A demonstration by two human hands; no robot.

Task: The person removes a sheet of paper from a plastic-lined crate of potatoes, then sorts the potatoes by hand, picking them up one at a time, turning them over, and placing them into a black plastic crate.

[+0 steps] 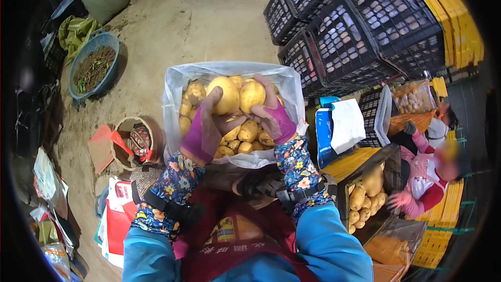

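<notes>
My left hand, in a purple glove with a pale palm, is wrapped round a large yellow potato over the lined crate. My right hand, gloved the same way, holds another potato just to the right of the first. Below both hands, more potatoes fill the crate, which is lined with white plastic. Some of these potatoes have dark spots. The fingertips of my left hand are partly hidden behind its potato.
Stacked black crates stand at the upper right. A blue basin of soil and a round basket are on the left. At the right, a co-worker reaches toward a crate of potatoes; another person is behind.
</notes>
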